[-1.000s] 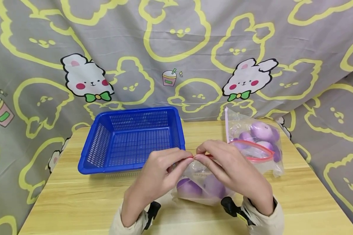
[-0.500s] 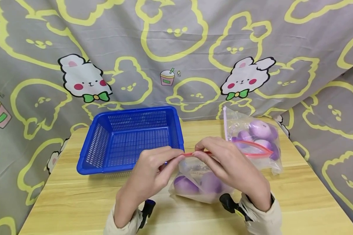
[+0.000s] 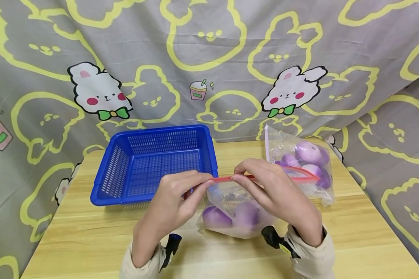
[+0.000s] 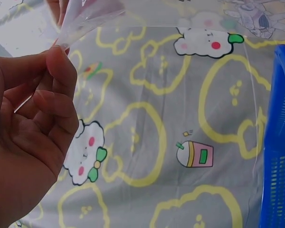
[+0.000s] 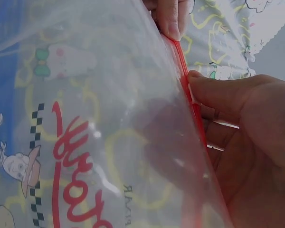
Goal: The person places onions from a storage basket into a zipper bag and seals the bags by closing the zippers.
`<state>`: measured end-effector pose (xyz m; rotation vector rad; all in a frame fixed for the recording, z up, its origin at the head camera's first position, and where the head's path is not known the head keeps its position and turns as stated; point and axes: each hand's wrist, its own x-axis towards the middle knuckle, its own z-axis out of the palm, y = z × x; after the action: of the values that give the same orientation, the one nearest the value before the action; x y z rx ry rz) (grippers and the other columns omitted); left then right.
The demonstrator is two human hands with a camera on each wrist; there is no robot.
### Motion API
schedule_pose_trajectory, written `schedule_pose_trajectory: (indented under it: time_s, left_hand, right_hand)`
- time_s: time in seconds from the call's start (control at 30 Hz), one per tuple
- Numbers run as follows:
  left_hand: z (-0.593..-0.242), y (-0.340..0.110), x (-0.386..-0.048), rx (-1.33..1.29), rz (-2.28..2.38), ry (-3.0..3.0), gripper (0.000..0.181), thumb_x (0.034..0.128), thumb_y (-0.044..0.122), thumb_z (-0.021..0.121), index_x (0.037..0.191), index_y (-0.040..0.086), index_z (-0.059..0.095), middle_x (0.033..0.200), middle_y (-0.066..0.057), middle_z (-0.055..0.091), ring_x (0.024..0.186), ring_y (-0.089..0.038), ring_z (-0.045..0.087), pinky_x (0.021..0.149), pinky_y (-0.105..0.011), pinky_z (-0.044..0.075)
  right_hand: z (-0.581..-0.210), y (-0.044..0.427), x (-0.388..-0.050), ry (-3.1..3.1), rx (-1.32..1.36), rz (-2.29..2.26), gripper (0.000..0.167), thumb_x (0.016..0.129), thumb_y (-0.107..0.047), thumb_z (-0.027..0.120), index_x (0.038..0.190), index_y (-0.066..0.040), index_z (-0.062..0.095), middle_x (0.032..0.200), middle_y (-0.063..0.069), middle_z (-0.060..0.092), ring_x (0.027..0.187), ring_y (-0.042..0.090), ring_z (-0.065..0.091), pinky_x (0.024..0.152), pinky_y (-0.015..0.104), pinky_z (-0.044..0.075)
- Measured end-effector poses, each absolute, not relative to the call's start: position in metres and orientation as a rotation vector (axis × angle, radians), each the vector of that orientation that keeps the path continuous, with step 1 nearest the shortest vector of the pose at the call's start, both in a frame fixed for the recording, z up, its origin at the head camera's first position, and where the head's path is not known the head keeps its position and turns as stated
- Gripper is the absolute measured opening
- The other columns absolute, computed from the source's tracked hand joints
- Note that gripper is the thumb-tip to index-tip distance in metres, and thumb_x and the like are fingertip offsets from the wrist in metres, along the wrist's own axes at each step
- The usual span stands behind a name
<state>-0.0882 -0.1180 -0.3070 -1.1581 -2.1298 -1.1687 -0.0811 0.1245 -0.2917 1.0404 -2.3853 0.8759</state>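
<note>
A clear zip bag (image 3: 227, 228) with a red zip strip (image 3: 223, 179) hangs from both hands, its base at the table. Purple, round, onion-like items (image 3: 216, 217) show through its lower part. At the strip's left end, my left hand (image 3: 178, 197) pinches it between thumb and forefinger. My right hand (image 3: 276, 192) pinches the strip a little further right, thumb in front, as the right wrist view also shows. To the right of that hand the strip's two edges stand apart in a loop. Printing on the bag (image 5: 85, 156) fills much of the right wrist view.
A blue perforated plastic basket (image 3: 209, 155) stands at the back left. At the back right lies a second clear bag (image 3: 277, 143) with a pale purple zip and several purple round items. A patterned curtain (image 3: 230, 50) hangs behind the wooden table (image 3: 73, 232).
My left hand has shifted left and slightly up, away from the right hand, so a short stretch of red strip now shows between them. The bag has come along a little to the left.
</note>
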Motion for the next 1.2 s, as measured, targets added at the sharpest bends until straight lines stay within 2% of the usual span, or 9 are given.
schedule_pose_trajectory:
  time_s: [0.2, 0.47, 0.83, 1.2]
  left_hand:
    - [-0.307, -0.12, -0.09, -1.146, -1.169, -2.13, 0.013, 0.0927, 0.001, 0.066, 0.099, 0.006, 0.076, 0.082, 0.002, 0.07, 0.059, -0.002, 0.05, 0.051, -0.012, 0.041]
    - [-0.307, -0.122, -0.092, -1.13, -1.153, -2.129, 0.012, 0.0923, 0.002, 0.066, 0.097, 0.006, 0.076, 0.079, 0.003, 0.068, 0.058, -0.001, 0.049, 0.05, -0.014, 0.041]
    - [-0.31, -0.127, -0.097, -1.102, -1.159, -2.135, 0.012, 0.0922, 0.001, 0.066, 0.097, 0.006, 0.076, 0.08, 0.002, 0.069, 0.057, -0.001, 0.048, 0.049, -0.015, 0.04]
    - [-0.312, -0.13, -0.101, -1.077, -1.151, -2.143, 0.012, 0.0921, 0.001, 0.066, 0.096, 0.006, 0.077, 0.082, 0.003, 0.07, 0.056, -0.001, 0.047, 0.048, -0.015, 0.039]
  right_hand:
    - [-0.292, 0.128, -0.084, -2.396, 1.013, 0.869, 0.01, 0.102, -0.021, 0.058, 0.097, -0.015, 0.064, 0.083, -0.012, 0.058, 0.07, 0.002, 0.05, 0.062, 0.014, 0.04]
    - [-0.293, 0.131, -0.086, -2.414, 0.981, 0.865, 0.009, 0.102, -0.021, 0.059, 0.097, -0.015, 0.064, 0.082, -0.014, 0.058, 0.069, 0.002, 0.049, 0.061, 0.015, 0.04]
    - [-0.295, 0.134, -0.09, -2.432, 0.946, 0.86, 0.006, 0.1, -0.019, 0.061, 0.097, -0.016, 0.065, 0.084, -0.013, 0.06, 0.071, 0.002, 0.052, 0.061, 0.018, 0.045]
    - [-0.296, 0.14, -0.093, -2.446, 0.922, 0.855, 0.008, 0.1, -0.018, 0.06, 0.095, -0.015, 0.065, 0.083, -0.013, 0.061, 0.071, 0.002, 0.055, 0.066, 0.016, 0.047]
